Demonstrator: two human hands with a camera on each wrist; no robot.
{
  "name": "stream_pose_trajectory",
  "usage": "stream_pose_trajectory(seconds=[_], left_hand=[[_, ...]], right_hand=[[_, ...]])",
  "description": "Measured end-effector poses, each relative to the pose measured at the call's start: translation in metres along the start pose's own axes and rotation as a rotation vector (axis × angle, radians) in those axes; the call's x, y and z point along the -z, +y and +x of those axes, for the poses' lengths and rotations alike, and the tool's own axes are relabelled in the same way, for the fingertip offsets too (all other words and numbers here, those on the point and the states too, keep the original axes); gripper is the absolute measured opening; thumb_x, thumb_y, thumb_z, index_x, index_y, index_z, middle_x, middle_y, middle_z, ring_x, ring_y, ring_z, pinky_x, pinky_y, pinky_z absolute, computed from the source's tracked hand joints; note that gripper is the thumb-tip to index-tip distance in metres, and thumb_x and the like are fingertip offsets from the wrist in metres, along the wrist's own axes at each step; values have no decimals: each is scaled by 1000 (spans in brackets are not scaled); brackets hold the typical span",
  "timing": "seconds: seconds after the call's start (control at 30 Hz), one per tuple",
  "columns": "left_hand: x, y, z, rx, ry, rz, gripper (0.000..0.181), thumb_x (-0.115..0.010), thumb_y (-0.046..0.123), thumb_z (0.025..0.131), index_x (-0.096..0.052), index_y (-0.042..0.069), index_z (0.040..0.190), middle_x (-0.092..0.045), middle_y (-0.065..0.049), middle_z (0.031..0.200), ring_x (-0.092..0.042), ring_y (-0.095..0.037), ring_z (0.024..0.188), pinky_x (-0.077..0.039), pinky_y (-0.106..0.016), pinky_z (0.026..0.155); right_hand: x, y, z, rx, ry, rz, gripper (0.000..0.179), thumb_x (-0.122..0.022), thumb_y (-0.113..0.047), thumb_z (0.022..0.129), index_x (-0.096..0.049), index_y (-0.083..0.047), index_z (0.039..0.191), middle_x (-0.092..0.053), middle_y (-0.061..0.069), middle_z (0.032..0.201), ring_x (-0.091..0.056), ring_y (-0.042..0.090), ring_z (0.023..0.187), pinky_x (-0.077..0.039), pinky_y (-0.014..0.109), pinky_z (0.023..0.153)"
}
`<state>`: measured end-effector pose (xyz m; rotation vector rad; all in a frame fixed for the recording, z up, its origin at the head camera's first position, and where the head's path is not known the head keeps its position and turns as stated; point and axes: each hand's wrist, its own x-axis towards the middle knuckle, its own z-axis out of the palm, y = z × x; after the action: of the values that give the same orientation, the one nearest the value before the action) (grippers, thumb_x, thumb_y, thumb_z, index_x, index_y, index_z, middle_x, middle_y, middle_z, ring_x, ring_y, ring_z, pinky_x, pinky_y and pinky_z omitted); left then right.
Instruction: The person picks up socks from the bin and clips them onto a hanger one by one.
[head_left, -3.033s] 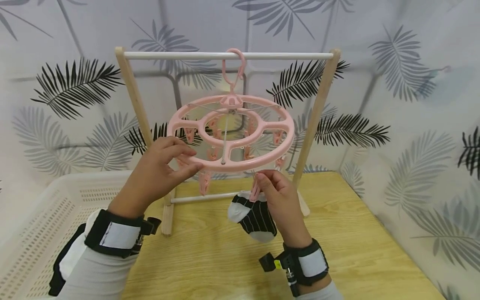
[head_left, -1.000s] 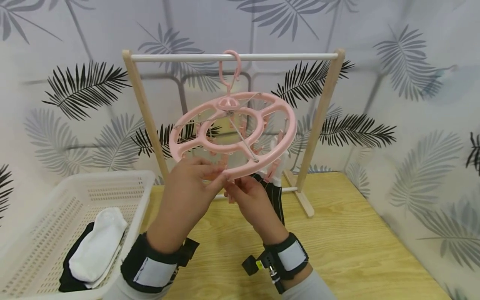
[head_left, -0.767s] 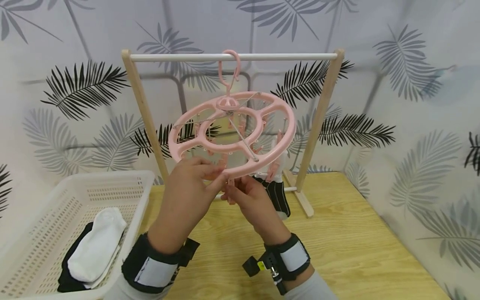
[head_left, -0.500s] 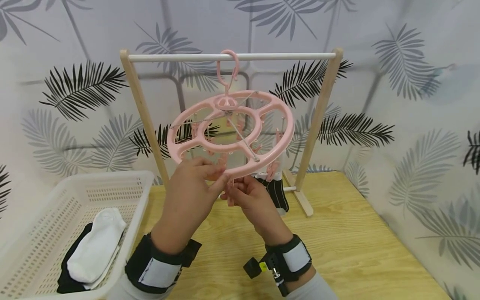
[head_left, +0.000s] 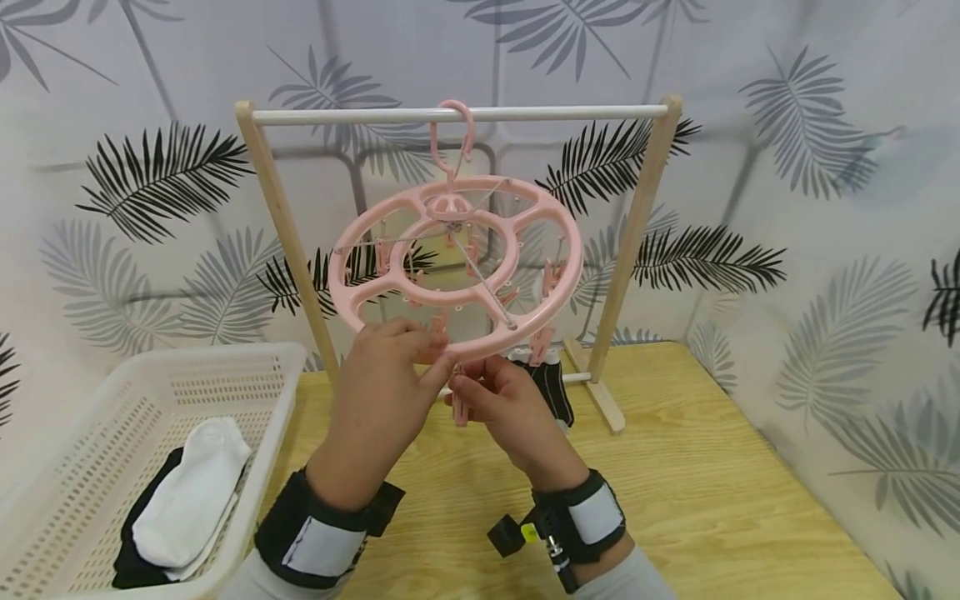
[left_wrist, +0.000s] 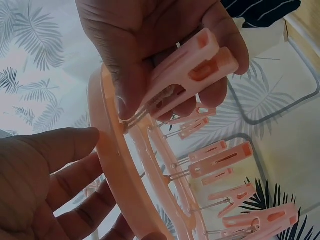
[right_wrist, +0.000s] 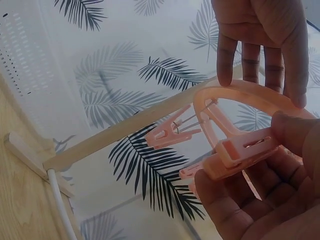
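A round pink clip hanger hangs tilted by its hook from a rack. My left hand holds its near rim, thumb on one side and fingers on the other. Just below that rim, my right hand pinches a pink clothespin between thumb and fingers. Nothing shows in the jaws of this clothespin in the left wrist view. Behind the right hand, a black striped sock hangs from another clothespin, partly hidden.
The rack's white rail spans two wooden posts on a wooden table. At left is a white plastic basket with a white sock over black fabric. More clothespins hang inside the ring.
Three seconds ago the right hand held the clothespin on the striped sock. Since then the hanger has turned, carrying the sock rightward and back; the right hand has moved to another clothespin beside the left.
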<state>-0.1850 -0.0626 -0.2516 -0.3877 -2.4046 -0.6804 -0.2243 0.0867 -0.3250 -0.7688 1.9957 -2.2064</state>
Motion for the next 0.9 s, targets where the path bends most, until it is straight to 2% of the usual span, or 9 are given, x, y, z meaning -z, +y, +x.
stream_pose_trajectory(seconds=[0.23,0.4,0.5,0.57,0.63,0.7,0.8,0.9], left_hand=[[-1,-4,-2,2,23,-58,17,-73,22,82,-75,10,93,-68,-5,92,-55,-24,86,-48,-43,74],[-2,-15,-2,-30,114,-181,11,-73,19,82,-73,10,88,-67,-3,90,-57,-19,84,-49,-41,70],[1,-26,-1,-16,163,-278,13,-72,21,82,-72,10,88,-65,-3,92,-57,-17,85,-53,-40,70],[4,-36,1,34,173,-345,15,-70,23,84,-72,10,90,-65,-3,95,-58,-15,87,-55,-40,70],[10,-49,4,127,174,-409,18,-67,26,86,-72,10,92,-66,-3,98,-58,-12,89,-55,-38,71],[16,-65,7,226,187,-428,23,-65,29,87,-71,9,94,-67,-5,99,-57,-11,90,-52,-34,69],[24,-97,12,336,258,-360,27,-62,31,88,-71,7,95,-68,-8,94,-56,-12,87,-45,-29,66],[30,-138,14,405,327,-238,28,-60,30,88,-71,7,96,-67,-9,89,-55,-12,82,-41,-25,65]], right_hand=[[2,-1,-1,-40,41,-5,23,-55,-19,95,-54,2,104,-57,7,81,-59,21,71,-54,31,69],[5,-2,-2,-40,62,-7,21,-55,-18,95,-54,2,102,-59,7,83,-60,22,73,-54,30,67],[6,0,-2,-28,52,8,22,-55,-19,95,-53,2,101,-59,8,82,-59,21,69,-55,30,66],[7,1,-1,-22,47,23,22,-55,-18,95,-53,3,101,-59,8,83,-59,20,69,-55,29,66],[8,2,-1,-16,46,41,23,-54,-18,96,-53,4,102,-60,8,83,-59,20,68,-55,29,66],[8,2,-1,-14,49,55,22,-53,-17,96,-53,4,102,-60,9,84,-59,20,68,-55,29,66],[7,2,-2,-17,48,62,22,-53,-17,96,-53,3,102,-60,9,84,-59,20,69,-55,28,65],[8,1,-3,-20,43,59,23,-53,-18,96,-53,3,103,-60,8,84,-59,19,69,-55,28,66]])
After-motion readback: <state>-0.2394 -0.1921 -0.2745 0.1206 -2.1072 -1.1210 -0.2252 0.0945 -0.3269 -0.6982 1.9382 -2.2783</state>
